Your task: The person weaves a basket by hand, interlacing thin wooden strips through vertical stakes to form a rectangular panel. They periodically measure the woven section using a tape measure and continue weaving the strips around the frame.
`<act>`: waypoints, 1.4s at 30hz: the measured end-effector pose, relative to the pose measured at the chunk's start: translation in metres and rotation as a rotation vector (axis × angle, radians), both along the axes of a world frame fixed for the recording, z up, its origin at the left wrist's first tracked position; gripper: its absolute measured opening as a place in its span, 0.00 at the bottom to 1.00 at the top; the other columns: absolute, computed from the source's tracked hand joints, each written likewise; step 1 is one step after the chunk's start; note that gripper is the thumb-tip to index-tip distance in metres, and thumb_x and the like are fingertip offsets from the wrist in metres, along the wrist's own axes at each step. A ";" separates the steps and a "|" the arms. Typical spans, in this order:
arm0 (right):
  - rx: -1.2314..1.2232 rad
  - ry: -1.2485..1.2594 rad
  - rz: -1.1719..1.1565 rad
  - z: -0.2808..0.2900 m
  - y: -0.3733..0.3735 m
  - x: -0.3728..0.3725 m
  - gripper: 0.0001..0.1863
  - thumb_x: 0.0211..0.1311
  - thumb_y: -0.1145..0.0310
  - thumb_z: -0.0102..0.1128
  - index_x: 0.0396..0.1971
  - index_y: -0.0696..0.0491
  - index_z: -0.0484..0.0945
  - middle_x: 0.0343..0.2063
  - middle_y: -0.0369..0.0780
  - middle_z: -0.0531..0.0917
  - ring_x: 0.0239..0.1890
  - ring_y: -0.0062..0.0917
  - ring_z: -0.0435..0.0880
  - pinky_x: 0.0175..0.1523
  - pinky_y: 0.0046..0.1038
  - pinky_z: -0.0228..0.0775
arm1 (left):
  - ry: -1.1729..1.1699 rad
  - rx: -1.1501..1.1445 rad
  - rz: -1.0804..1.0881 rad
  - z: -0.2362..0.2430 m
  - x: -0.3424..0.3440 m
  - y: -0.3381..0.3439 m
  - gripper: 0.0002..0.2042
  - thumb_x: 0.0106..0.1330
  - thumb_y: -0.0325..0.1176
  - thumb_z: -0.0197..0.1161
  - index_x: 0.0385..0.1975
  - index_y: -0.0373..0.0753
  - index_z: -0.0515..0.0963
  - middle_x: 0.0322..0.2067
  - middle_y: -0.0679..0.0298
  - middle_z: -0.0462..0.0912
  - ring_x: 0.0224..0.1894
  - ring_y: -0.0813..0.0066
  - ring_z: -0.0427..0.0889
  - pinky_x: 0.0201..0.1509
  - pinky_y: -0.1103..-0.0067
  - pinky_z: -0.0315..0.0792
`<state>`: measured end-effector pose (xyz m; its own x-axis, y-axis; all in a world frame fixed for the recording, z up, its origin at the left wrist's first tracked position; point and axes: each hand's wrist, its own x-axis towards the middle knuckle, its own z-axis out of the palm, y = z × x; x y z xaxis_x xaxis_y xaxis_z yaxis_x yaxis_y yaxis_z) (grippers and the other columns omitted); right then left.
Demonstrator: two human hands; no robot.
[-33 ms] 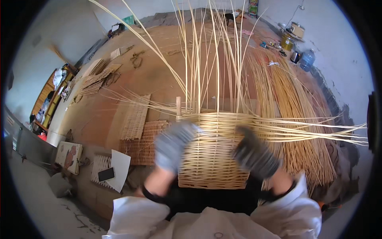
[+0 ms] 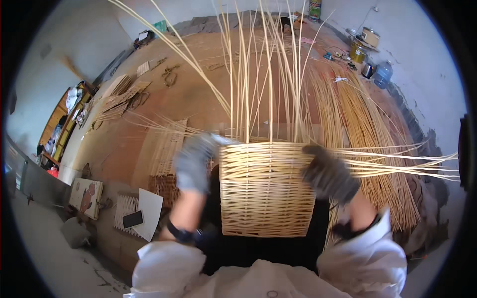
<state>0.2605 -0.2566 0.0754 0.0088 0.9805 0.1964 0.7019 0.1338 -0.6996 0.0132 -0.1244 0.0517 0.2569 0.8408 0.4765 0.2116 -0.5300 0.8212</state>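
A partly woven wicker basket (image 2: 267,193) stands before my lap, its pale rectangular side facing me. Long upright wicker rods (image 2: 247,84) rise from its top edge. My right hand (image 2: 330,175), in a grey glove, is closed at the basket's upper right edge, beside loose strands (image 2: 397,161) that stick out to the right. At the upper left corner is my left hand (image 2: 195,161), also gloved; motion smears its fingers, so their grip is unclear. More thin strands (image 2: 164,124) reach out leftward behind that hand.
Long bundles of wicker rods (image 2: 370,149) lie along the right. Woven panels (image 2: 166,154) lie left of the basket. A phone (image 2: 132,219) and white sheet (image 2: 149,213) rest nearer me at left. A blue water bottle (image 2: 383,74) and kettle (image 2: 367,70) stand by the right wall.
Both hands have moved apart from in front of the basket's face: the left up and leftward to the corner, the right rightward to the edge. More of the weave shows.
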 end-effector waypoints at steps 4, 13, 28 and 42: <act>-0.019 -0.460 0.263 0.029 0.047 0.143 0.06 0.48 0.68 0.55 0.21 0.54 0.76 0.16 0.40 0.76 0.18 0.27 0.73 0.27 0.23 0.66 | 0.114 -0.665 0.037 -0.012 -0.015 0.106 0.09 0.53 0.35 0.61 0.26 0.35 0.77 0.19 0.68 0.76 0.17 0.83 0.70 0.20 0.87 0.64; -0.460 -0.305 -0.210 0.043 0.038 0.147 0.16 0.45 0.56 0.58 0.18 0.56 0.77 0.12 0.38 0.74 0.15 0.21 0.70 0.24 0.23 0.65 | 0.200 -0.332 0.226 -0.029 0.005 0.094 0.11 0.54 0.36 0.59 0.29 0.32 0.77 0.21 0.65 0.77 0.22 0.81 0.73 0.27 0.85 0.66; -0.483 -0.434 -0.300 0.030 0.050 0.101 0.16 0.48 0.53 0.55 0.27 0.51 0.78 0.18 0.40 0.78 0.21 0.28 0.75 0.31 0.27 0.66 | 0.145 -0.307 0.269 -0.016 0.014 0.087 0.09 0.56 0.31 0.57 0.30 0.30 0.76 0.24 0.65 0.77 0.25 0.82 0.71 0.30 0.85 0.67; -0.047 -0.342 -0.289 0.044 0.020 0.145 0.09 0.49 0.64 0.54 0.25 0.54 0.77 0.20 0.42 0.78 0.24 0.29 0.76 0.30 0.27 0.67 | 0.211 0.111 0.240 -0.028 0.016 0.042 0.16 0.58 0.30 0.54 0.45 0.31 0.67 0.37 0.59 0.73 0.39 0.73 0.71 0.46 0.81 0.65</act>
